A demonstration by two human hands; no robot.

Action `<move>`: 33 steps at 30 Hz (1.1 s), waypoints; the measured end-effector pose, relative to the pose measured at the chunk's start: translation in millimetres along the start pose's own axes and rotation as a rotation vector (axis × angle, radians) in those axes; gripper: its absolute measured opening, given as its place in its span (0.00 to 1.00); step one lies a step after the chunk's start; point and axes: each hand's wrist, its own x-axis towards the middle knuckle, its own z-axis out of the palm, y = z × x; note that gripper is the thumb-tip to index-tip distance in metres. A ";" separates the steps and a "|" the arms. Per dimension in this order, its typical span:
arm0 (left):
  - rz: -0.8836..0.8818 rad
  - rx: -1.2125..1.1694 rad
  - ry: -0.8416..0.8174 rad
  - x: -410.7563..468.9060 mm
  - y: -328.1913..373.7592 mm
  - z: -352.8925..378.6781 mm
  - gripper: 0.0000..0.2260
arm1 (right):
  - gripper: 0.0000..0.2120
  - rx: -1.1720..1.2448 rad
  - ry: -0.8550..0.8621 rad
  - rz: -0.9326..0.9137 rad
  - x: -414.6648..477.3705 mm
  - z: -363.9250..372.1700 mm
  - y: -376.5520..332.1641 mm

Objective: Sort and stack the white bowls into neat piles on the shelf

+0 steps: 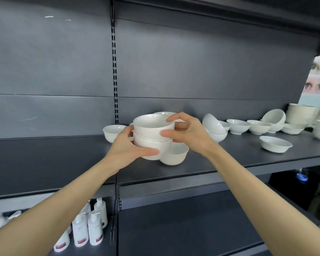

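Both hands, left hand (127,145) and right hand (187,133), grasp a small stack of white ceramic bowls (152,133) from opposite sides, probably to keep it steady above the dark grey shelf (229,154) near its front edge.

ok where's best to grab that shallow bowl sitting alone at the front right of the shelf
Probably by its flared near rim, coming from the front: the shallow bowl stands upright and alone, so a thumb inside and fingers under the lip should fit.
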 end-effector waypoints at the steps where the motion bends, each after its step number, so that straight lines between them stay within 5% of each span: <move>1: 0.009 -0.002 -0.009 1.0 3.9 7.6 0.35 | 0.15 0.000 0.015 0.004 -2.3 -7.4 1.0; 30: 0.032 -0.075 -0.178 70.6 90.1 365.0 0.43 | 0.16 -0.074 0.268 0.080 -71.5 -354.7 74.3; 33: 0.040 -0.080 -0.174 91.2 93.5 383.1 0.36 | 0.16 -0.060 0.292 0.072 -57.7 -374.5 86.1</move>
